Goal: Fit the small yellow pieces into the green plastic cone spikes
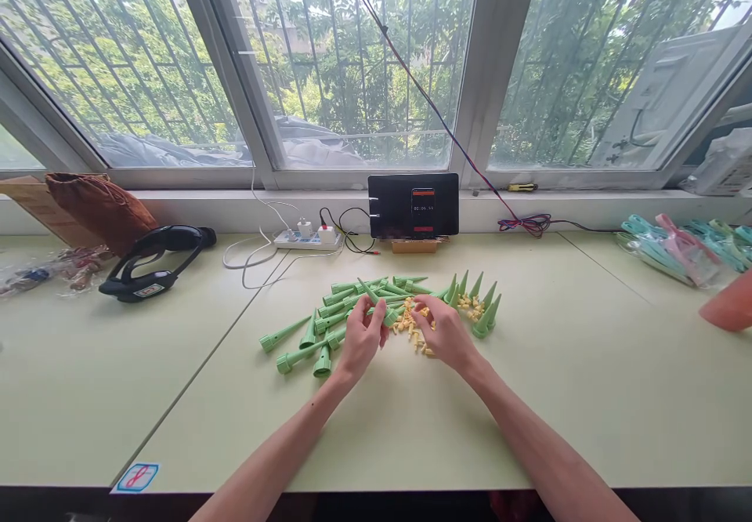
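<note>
My left hand (362, 337) is closed around a green plastic watering spike (371, 293), whose pointed end tilts up and away and whose wide end faces right. My right hand (445, 331) is over a pile of small yellow plastic pieces (418, 340), with thumb and forefinger curled towards each other. Whatever lies between those fingertips is too small to make out. Beside and behind my left hand lies a loose heap of similar green spikes (332, 322). To the right of my right hand, several spikes (485, 320) stand point up, with more yellow pieces (468, 302) among them.
A tablet-like screen (381, 208) showing a timer stands by the window. At left are black headphones (156, 271), a brown pouch (99, 204) and a power strip (287, 240). Bagged coloured straps (670, 248) and an orange object (728, 302) lie at right.
</note>
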### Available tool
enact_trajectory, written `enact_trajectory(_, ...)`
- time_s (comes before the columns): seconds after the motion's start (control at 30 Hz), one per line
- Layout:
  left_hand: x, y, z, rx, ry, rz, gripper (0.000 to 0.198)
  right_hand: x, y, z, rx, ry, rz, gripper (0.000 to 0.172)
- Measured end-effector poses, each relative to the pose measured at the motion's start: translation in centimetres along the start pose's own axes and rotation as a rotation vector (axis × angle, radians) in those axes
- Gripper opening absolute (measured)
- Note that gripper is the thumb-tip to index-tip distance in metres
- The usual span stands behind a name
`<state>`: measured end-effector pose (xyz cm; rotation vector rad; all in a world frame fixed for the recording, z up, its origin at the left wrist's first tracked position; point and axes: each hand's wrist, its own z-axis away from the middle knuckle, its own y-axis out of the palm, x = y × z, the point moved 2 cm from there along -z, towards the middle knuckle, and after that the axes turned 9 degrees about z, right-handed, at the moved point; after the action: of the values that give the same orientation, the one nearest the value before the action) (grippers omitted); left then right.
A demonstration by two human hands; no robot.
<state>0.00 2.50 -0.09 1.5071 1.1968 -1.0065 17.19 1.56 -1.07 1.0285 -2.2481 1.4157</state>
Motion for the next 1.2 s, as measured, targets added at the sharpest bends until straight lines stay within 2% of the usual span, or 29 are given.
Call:
enact_trajectory(0.1, -0.09, 0.06, 0.10, -0.003, 0.010, 0.006, 0.035, -0.87, -0.17, -0.13, 0.012, 0.030, 0.134, 0.020)
enact_trajectory(0.2, -0.14, 0.23, 0.23, 0.008, 0.009, 0.005, 0.035, -1.03, -0.23, -0.13, 0.081, 0.044, 0.216, 0.018)
enact_trajectory(0.4, -0.16, 0.34, 0.27, 0.007, -0.015, 0.014, 0.038, -0.65, 0.16, 0.19, 0.198, 0.048, 0.241, 0.018)
enact_trajectory(0.8, -0.32, 0.62, 0.41, 0.048, -0.029, 0.049, 0.041, -0.60, 0.49, 0.18, 0.316, 0.051, 0.332, 0.019)
enact_trajectory(1.0, -0.18, 0.60, 0.40, 0.055, -0.023, 0.048, 0.042, -0.62, 0.58, 0.17, 0.318, 0.041, 0.348, 0.018)
enact_trajectory(1.2, -0.23, 0.53, 0.37, 0.049, -0.013, 0.019, 0.038, -0.50, 0.30, 0.16, 0.193, 0.032, 0.240, 0.020)
